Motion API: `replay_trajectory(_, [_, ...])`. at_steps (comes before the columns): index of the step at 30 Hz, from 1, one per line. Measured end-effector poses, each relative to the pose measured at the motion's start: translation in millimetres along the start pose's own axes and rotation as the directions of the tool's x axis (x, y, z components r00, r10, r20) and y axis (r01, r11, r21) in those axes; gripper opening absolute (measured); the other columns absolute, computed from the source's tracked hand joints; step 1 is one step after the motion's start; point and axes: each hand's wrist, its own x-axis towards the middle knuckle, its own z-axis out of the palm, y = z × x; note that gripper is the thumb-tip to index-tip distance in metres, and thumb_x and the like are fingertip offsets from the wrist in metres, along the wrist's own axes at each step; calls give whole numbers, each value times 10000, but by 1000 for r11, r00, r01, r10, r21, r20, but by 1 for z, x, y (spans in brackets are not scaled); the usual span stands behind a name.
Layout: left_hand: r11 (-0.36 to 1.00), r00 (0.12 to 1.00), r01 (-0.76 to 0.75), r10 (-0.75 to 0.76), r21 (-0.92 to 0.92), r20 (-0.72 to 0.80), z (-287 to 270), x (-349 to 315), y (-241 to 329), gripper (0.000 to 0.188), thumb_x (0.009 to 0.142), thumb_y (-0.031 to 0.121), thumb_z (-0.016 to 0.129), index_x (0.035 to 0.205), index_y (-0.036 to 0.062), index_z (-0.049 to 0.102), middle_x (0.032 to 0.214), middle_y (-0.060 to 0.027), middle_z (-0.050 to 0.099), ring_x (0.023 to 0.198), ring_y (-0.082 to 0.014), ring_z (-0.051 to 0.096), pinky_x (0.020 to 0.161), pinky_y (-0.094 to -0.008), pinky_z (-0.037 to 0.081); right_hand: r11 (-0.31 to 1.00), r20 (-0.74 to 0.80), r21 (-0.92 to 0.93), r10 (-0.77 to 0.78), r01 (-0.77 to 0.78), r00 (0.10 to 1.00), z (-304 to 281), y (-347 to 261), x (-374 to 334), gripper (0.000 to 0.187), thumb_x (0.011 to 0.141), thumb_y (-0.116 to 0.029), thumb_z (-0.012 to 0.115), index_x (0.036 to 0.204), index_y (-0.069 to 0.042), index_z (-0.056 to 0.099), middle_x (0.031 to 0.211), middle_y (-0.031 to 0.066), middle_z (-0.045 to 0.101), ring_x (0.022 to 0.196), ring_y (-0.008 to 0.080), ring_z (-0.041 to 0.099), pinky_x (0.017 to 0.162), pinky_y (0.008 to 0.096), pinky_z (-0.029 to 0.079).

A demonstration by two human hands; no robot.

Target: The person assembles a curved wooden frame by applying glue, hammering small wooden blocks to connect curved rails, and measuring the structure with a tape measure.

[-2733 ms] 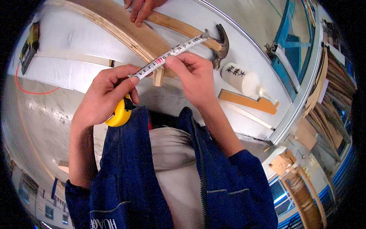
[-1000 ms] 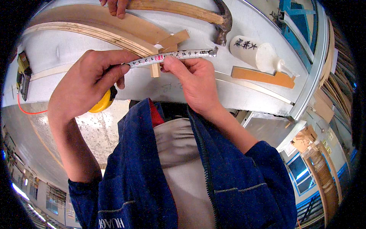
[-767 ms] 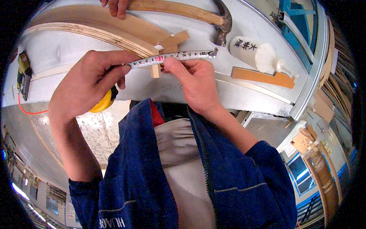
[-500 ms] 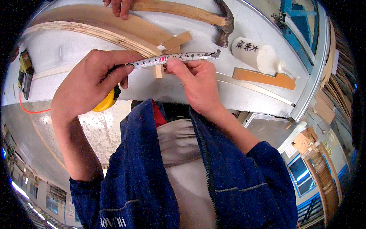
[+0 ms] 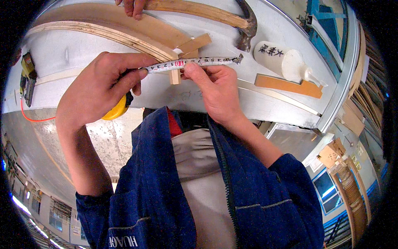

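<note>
- left hand (image 5: 97,89) is wrapped around the yellow tape measure case (image 5: 117,108), thumb on the blade.
- right hand (image 5: 215,89) pinches the tape blade (image 5: 195,63) flat over the small wood block (image 5: 175,76) at the bench (image 5: 265,103) edge.
- the blade's hook seems to float free near the hammer (image 5: 244,25); a slipped pinch could let it snap back or skew the reading.
- another person's hand (image 5: 132,6) rests on the curved wood strip (image 5: 103,35), beside it.

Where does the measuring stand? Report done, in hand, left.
Done: the tape measure blade is pulled out and laid across the small wooden strip.
In hand: left hand holds the yellow case; right hand pins the blade.
Left: no pencil mark shows on the strip.
</note>
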Motion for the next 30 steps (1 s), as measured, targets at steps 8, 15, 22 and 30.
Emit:
replay_trajectory(8, [996, 998, -41, 45, 76, -49, 2, -4, 0, 271, 1020, 128, 563, 1206, -36, 672, 771, -123, 686, 721, -214, 683, 696, -355, 537, 1000, -15, 2, 28, -28, 1000, 2, 3, 0, 261, 1009, -194, 683, 1040, 51, 767, 950, 78, 763, 860, 91, 659, 814, 258, 532])
replay_trajectory(15, [999, 1000, 26, -26, 21, 15, -1, -2, 6, 247, 1014, 125, 567, 1168, -39, 671, 785, -113, 669, 724, -190, 656, 694, -345, 531, 1000, 2, 16, -24, 24, 1000, 1, 5, 3, 268, 1013, -196, 674, 1049, 54, 764, 946, 86, 763, 868, 104, 672, 828, 270, 537])
replay_trajectory(22, [997, 998, 58, -58, 56, -10, 4, -4, 10, 246, 1028, 126, 564, 1192, -17, 678, 792, -109, 676, 736, -182, 660, 716, -336, 533, 994, -21, -26, -105, 104, 994, 0, 18, 6, 288, 996, -245, 686, 1010, 25, 783, 856, 53, 756, 769, 90, 633, 708, 273, 506])
replay_trajectory(30, [985, 994, 109, -105, 134, -39, 6, -7, 24, 257, 1035, 141, 554, 1198, -3, 691, 787, -113, 701, 746, -185, 699, 732, -337, 551, 984, 98, 129, -138, 125, 986, -6, 11, 10, 285, 987, -221, 693, 1061, 45, 764, 903, 75, 768, 809, 102, 663, 752, 291, 533])
